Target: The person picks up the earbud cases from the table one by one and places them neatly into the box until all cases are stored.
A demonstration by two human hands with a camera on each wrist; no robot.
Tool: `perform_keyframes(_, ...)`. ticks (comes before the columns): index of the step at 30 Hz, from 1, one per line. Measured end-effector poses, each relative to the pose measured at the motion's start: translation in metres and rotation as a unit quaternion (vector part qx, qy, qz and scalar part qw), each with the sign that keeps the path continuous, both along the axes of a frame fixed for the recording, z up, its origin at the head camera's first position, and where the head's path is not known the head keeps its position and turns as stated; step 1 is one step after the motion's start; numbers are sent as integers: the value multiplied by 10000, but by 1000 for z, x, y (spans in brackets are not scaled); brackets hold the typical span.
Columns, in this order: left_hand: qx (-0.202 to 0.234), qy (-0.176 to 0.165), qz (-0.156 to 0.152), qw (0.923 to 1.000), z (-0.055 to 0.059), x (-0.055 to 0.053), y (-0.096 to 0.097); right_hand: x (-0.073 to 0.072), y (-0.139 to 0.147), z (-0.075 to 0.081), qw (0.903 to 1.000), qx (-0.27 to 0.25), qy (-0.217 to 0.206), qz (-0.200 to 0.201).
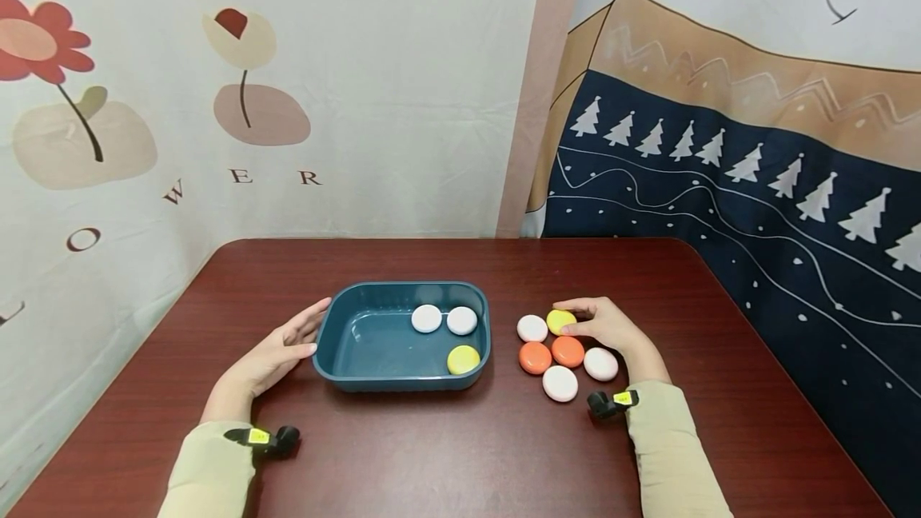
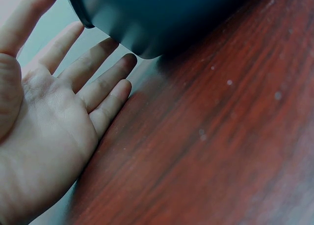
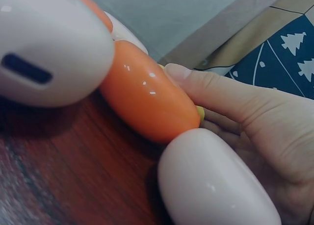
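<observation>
My right hand [image 1: 608,326] pinches a yellow rounded disc [image 1: 560,320] between thumb and fingers, at the back of a cluster on the table. Around it lie two orange discs [image 1: 536,358] and three white discs [image 1: 560,384], smooth and glossy. In the right wrist view an orange disc [image 3: 147,92] hides most of the yellow one, and the nearest white disc [image 3: 54,43] has a dark slot in its side. My left hand [image 1: 269,358] rests with extended fingers at the left end of a blue tray [image 1: 399,384]. Its fingers [image 2: 105,85] lie along the tray's outer wall in the left wrist view.
Inside the tray are two white discs [image 1: 427,318] near the back and a yellow disc [image 1: 464,360] at the front right corner. The reddish-brown table [image 1: 432,454] ends at a rounded back edge. Printed cloths [image 1: 403,102] hang behind it.
</observation>
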State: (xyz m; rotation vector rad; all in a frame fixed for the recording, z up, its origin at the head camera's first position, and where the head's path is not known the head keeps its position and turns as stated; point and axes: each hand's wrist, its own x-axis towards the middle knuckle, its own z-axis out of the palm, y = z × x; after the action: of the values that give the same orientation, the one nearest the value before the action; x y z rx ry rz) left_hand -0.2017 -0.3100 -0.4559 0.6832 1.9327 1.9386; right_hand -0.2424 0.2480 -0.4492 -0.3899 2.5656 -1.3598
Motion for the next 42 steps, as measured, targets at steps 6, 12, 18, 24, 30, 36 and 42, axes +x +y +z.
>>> perform_keyframes(6, 14, 49, -55, 10000, 0, -1, 0, 1, -1, 1, 9999, 20, 27, -112)
perform_keyframes(12, 17, 57, -58, 10000, -3, -3, -2, 1, -1, 0, 9998, -15, 152, -142)
perform_keyframes(18, -18, 86, -76, 9999, -7, -5, -4, 2, -2, 0, 9996, 3, 241, -170)
perform_keyframes(24, -41, 36, -31, 10000, -7, -5, -4, -2, -6, 1, 9992, -88, 288, -268)
perform_keyframes(30, -21, 112, -87, 9999, -5, -5, -4, -4, -8, 2, 9985, -153, 457, -275)
perform_keyframes(36, 44, 126, -149, 9998, -4, -4, -3, -4, -12, 7, 9980, -218, 436, -396)
perform_keyframes(42, 27, 88, -90, 9999, -4, -3, -2, 0, -19, 17, 9975, -397, 393, -434)
